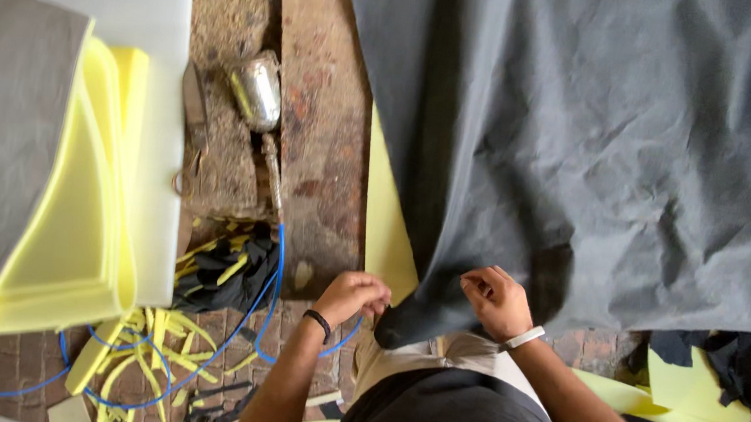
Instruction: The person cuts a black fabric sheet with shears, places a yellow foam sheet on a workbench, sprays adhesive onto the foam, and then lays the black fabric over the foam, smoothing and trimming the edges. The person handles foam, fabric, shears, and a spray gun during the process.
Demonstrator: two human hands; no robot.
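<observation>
A large sheet of dark grey fabric (599,140) lies spread over a work surface, covering a yellow foam sheet (387,230) whose edge shows at its left side. My left hand (352,296), with a black band on the wrist, pinches the fabric's lower corner (402,322). My right hand (499,301), with a white band on the wrist, grips the fabric's lower edge just to the right of that corner. The two hands are close together near my waist.
A metal spray gun (259,97) lies on a rusty, stained bench (318,143), with a blue hose (275,275) running down to the brick floor. Stacked yellow foam under grey cloth (78,194) sits at left. Yellow and black offcuts (216,269) litter the floor.
</observation>
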